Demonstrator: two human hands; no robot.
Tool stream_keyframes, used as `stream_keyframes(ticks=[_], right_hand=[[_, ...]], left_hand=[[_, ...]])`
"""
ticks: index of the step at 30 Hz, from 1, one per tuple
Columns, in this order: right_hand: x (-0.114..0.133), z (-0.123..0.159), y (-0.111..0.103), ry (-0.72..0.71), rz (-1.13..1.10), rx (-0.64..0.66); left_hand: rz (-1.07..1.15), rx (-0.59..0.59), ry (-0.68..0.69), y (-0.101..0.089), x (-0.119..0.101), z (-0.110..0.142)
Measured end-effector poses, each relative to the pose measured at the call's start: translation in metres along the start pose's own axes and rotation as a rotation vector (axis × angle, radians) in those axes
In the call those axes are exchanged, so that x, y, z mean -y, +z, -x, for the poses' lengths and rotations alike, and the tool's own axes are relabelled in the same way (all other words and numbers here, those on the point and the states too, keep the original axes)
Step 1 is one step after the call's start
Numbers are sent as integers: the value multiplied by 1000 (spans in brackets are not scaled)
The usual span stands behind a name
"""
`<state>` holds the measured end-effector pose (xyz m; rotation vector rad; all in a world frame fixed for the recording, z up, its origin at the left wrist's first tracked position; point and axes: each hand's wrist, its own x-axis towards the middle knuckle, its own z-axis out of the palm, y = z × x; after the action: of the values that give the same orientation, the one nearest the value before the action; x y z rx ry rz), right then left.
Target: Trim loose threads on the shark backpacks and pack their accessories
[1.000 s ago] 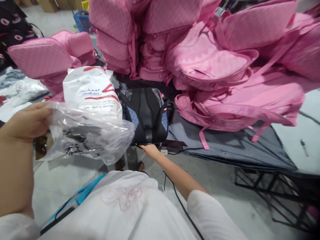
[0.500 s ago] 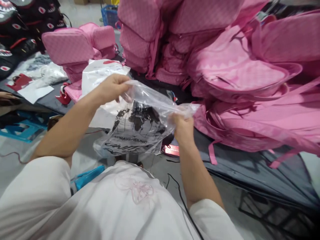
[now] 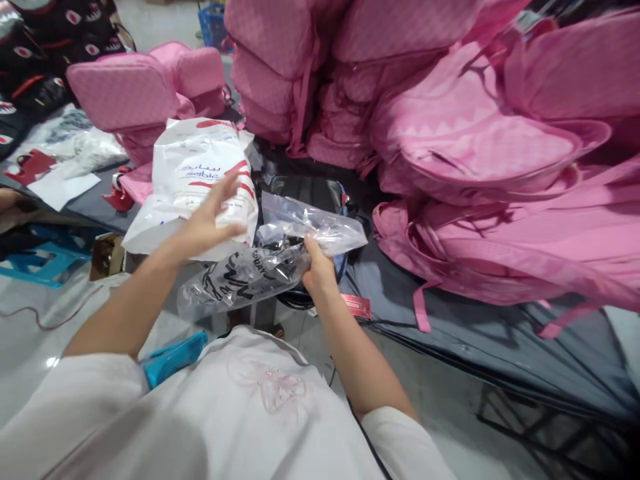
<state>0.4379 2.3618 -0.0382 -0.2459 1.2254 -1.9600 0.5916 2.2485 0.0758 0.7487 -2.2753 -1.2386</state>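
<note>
My right hand (image 3: 319, 267) grips a clear plastic bag (image 3: 250, 275) with black printed lettering. The bag is partly folded and hangs over the near edge of the table, its upper end flaring past my fingers. My left hand (image 3: 207, 223) is apart from it, fingers spread, in front of a white sack (image 3: 197, 157) with red and blue print; whether it touches the sack I cannot tell. Behind the clear bag lies a dark backpack (image 3: 313, 190) with blue trim, partly covered.
Pink backpacks (image 3: 480, 133) are heaped along the back and right of the dark-covered table (image 3: 450, 340). Black bags (image 3: 55, 40) stand far left. A red tag (image 3: 356, 306) lies at the near edge. Blue stools (image 3: 45, 263) and a small carton (image 3: 106, 257) are on the left.
My left hand has let go of the clear bag and moved left and down. My right hand has drawn the bag left and lower, and it has folded. The dark backpack shows more now.
</note>
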Motion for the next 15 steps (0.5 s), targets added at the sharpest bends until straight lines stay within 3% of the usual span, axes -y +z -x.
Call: stream_keyframes(ticks=[3,6,7,9,10,11,12,13,15], right_hand=[[-4,7,2,49,8,192],[9,4,-11,85,72,350],[16,-4,-25,65,82,330],[29,-26,-65,-3,103,146],[33,-40,-87,-19,117,2],[35,-54,-108,53,154,-244],[35,-67,-124,122,181,-311],[33,-78,-136,185,200,-305],[28,-95,-148,329,239,-176]], left_hand=[[86,166,-147,51,63,33],[149,-132,-384,85,104,55],[140,-234,-435,85,112,58],[107,-357,-490,71,124,58],[101,-398,-513,63,127,57],[103,-428,-536,57,130,56],[113,-444,-560,55,131,56],[131,-449,-580,58,130,55],[178,-441,-612,74,128,50]])
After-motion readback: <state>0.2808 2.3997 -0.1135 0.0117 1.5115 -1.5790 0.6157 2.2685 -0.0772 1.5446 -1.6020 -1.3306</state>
